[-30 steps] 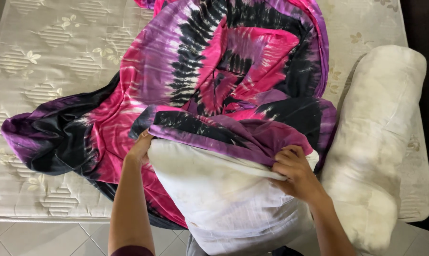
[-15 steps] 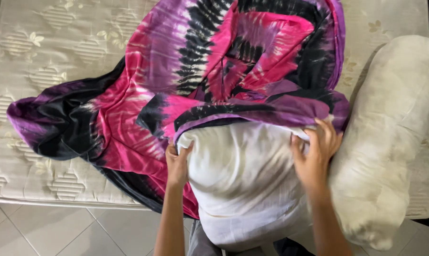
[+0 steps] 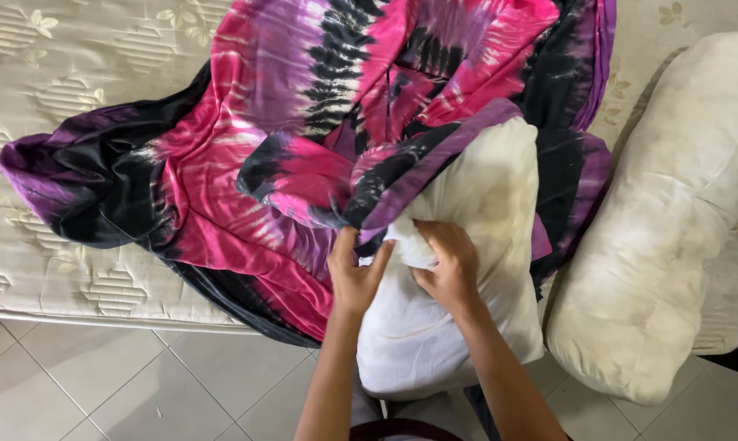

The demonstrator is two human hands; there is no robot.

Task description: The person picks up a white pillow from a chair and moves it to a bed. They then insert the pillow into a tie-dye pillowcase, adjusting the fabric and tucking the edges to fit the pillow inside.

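1. Both hands have moved inward since the earlier frame, from the outer edges of the pillow to meet near its middle; the cover's open edge now lies slanted across the pillow rather than straight over its top.
2. Left hand (image 3: 355,278): fingers curled shut, pinching the hem of the pink, purple and black tie-dyed fabric cover (image 3: 304,139) where it crosses the pillow.
3. Right hand (image 3: 449,269): fingers bent closed, gripping a bunched fold of the white, slightly stained soft pillow (image 3: 475,204), just beside the left hand.
4. White pillow: its upper part sits inside the cover and its lower part hangs bare over the edge of the cream quilted mattress (image 3: 67,90), toward the person.
5. Cover: the remainder lies spread and crumpled across the mattress, reaching far to the left.
6. Second bare off-white pillow (image 3: 679,220): lies to the right on the mattress, touching the cover's right edge.
7. Pale tiled floor (image 3: 100,384): visible below the mattress.
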